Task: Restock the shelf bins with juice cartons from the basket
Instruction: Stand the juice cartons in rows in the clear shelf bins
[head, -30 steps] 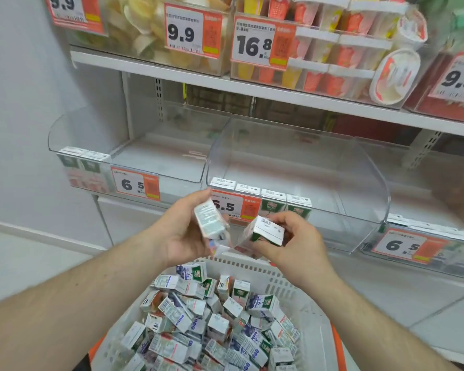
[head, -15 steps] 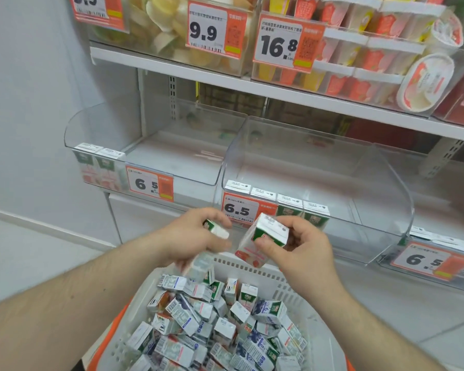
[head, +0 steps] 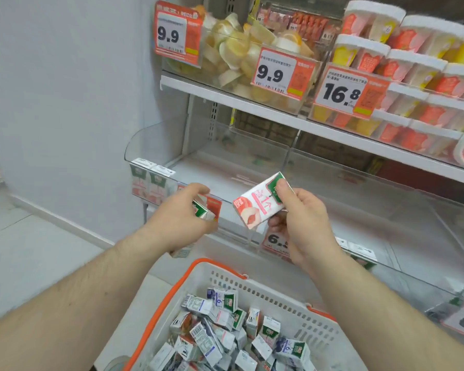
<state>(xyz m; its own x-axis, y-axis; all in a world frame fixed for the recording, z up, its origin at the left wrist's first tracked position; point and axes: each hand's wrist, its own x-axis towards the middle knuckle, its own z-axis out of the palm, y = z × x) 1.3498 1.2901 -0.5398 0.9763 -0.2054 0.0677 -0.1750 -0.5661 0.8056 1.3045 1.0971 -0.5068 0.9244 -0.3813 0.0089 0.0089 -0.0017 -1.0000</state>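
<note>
- Pinching a peach juice carton (head: 257,201), the right hand (head: 303,223) holds its stiff, light sides.
- Left hand (head: 180,218) grips another carton (head: 202,208); squeezing dents.

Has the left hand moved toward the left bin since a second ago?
Yes. The left hand, gripping a carton, has shifted from over the basket to the left bin's front edge, nearer the two cartons already there.
</note>
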